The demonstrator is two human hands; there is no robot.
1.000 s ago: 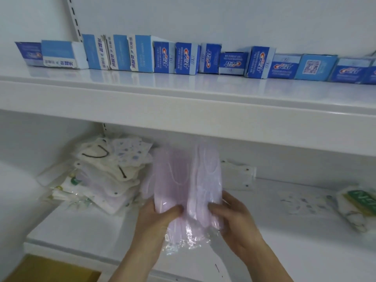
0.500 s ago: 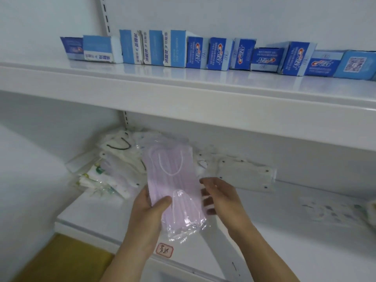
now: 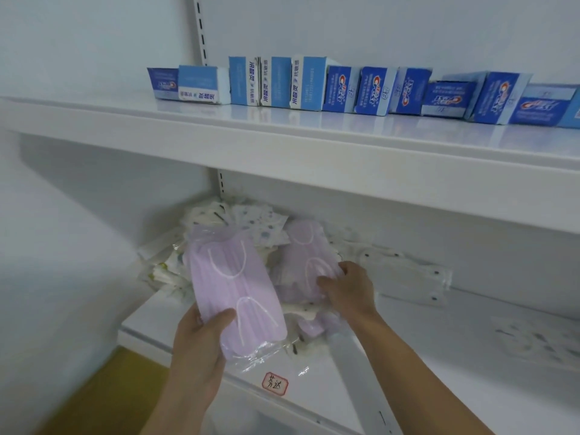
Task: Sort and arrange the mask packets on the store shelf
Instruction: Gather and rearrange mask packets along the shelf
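The two pink mask packets have separated: left hand (image 3: 201,343) grips one (image 3: 235,296), right hand (image 3: 346,288) presses the other (image 3: 306,262) onto the pile (image 3: 175,271).

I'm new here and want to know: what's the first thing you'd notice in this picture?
Probably the pink mask packet held up by the left hand in front of the lower shelf. Next, the right hand resting on a second pink packet beside the messy pile of patterned mask packets. Above, blue toothpaste boxes line the upper shelf.
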